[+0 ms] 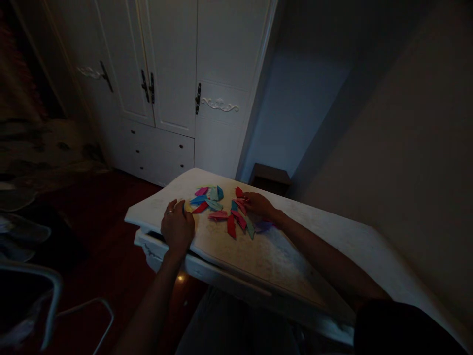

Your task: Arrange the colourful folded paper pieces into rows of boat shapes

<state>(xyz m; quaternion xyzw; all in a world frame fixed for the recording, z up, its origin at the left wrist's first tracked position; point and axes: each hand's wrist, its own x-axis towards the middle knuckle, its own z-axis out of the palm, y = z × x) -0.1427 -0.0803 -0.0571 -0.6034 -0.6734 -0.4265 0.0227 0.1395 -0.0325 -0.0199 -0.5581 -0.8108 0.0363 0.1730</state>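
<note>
Folded colored paper pieces lie in two loose groups on the white tabletop (221, 256). The left group has a blue piece (198, 200), a pink piece (201, 192) and a pale green piece (214, 204). My left hand (178, 228), with a ring on one finger, rests at the table's left front edge beside a yellow piece (188, 206), its fingers loosely apart. My right hand (257, 204) reaches over the right group, fingertips closed on a red-pink folded paper piece (242, 201). A red piece (231, 227) and a purple piece (264, 226) lie nearer me.
Below the table's front edge, a drawer (158, 246) stands slightly out. A white wardrobe (170, 64) is behind, with a small brown cabinet (270, 176) beside it. At lower left is a white metal frame (55, 291). The room is dim.
</note>
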